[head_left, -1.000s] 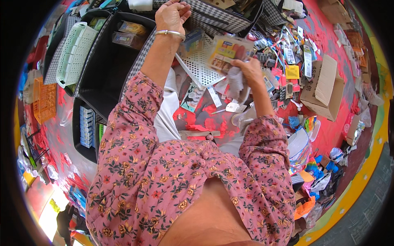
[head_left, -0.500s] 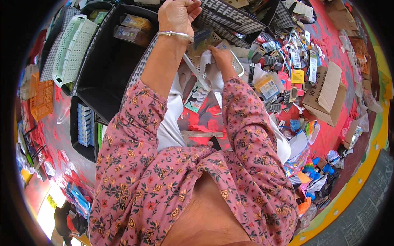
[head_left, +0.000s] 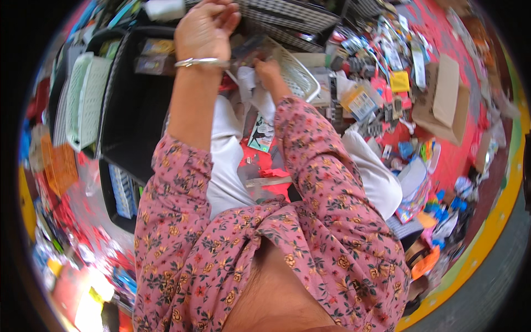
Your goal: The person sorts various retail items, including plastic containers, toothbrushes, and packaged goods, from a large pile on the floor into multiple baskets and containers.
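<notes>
My left hand [head_left: 206, 34], with a silver bangle [head_left: 202, 63] at its wrist, is raised near the top edge, beside the big black bin [head_left: 130, 110]. Its fingers are loosely bent and a little apart, and I see nothing in them. Lower and to the right, my right hand [head_left: 269, 72] is closed at the near side of a white slotted basket [head_left: 301, 83]. What its fingertips grip is hidden. Crumpled white material [head_left: 260, 99] hangs just beside that hand. Behind the fingers lies a blurred dark, clear-wrapped item [head_left: 249, 50].
Clear packs [head_left: 155, 58] lie in the black bin. A pale green basket [head_left: 88, 102] stands left of it. Loose packaged goods [head_left: 362, 102] cover the right side, by an opened cardboard box [head_left: 442, 105]. An orange crate [head_left: 60, 166] stands far left.
My view has shifted, so the surroundings sit differently in the picture. Both hands appear farther left, and my left hand has moved away from the right one toward the black bin.
</notes>
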`<control>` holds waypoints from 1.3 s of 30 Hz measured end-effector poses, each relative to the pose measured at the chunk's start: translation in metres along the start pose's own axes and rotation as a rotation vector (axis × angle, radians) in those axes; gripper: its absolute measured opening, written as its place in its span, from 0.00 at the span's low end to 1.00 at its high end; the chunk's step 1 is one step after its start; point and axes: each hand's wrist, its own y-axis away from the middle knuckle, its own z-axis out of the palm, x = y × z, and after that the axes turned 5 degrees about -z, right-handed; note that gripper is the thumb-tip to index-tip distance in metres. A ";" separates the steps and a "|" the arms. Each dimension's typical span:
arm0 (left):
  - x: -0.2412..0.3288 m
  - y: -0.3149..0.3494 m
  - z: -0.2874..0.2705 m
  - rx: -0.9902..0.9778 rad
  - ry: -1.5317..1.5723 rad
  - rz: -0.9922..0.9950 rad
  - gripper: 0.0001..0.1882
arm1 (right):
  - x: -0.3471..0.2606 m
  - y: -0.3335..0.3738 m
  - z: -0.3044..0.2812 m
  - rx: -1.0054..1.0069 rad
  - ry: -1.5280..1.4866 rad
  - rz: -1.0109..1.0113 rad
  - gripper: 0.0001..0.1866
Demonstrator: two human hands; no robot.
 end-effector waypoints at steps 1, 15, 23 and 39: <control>0.004 -0.010 -0.018 -0.089 0.005 -0.028 0.14 | -0.006 0.001 0.009 0.078 0.022 0.018 0.23; -0.002 -0.002 0.009 0.046 -0.124 -0.051 0.14 | 0.059 0.061 -0.239 -0.107 0.984 -0.500 0.13; 0.000 0.002 0.018 -0.022 -0.197 -0.077 0.14 | 0.206 0.070 -0.268 0.816 -0.445 0.679 0.18; -0.019 -0.005 0.044 -0.216 -0.314 -0.366 0.18 | 0.282 0.035 -0.249 0.354 -0.592 0.397 0.12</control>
